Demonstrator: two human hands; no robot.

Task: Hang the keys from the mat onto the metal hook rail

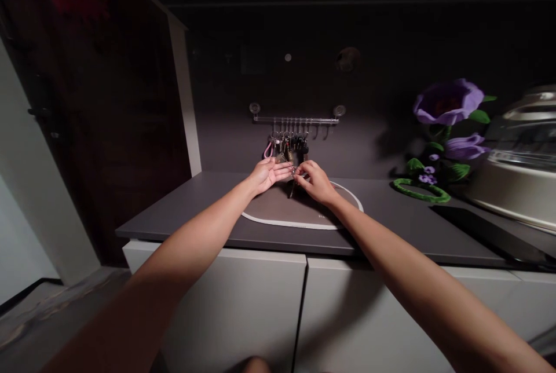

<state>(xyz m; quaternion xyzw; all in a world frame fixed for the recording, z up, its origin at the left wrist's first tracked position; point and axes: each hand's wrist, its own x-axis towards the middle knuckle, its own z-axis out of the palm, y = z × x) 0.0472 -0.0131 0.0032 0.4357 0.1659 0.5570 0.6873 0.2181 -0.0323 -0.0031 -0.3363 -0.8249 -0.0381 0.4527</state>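
Observation:
My right hand (316, 182) pinches a small key ring (293, 171) between thumb and fingertips, and a key (291, 190) appears to hang below it. Facing it, my left hand (273, 175) is turned palm up with its fingers stretched out flat, their tips close to the ring. Whether they touch it I cannot tell. Just behind both hands, several bunches of keys (286, 144) hang from a clear hook rail (295, 120) on the wall. A pink loop strap (268, 150) dangles at the left of the bunches.
Below the hands, a brown mat (278, 211) with a white rim lies on the dark grey countertop (174, 211). Purple crocheted flowers (449, 103) stand to the right, beside a cream appliance with a clear upper part (516, 187). White cabinet doors (234, 303) are underneath. A dark door (87, 101) is at left.

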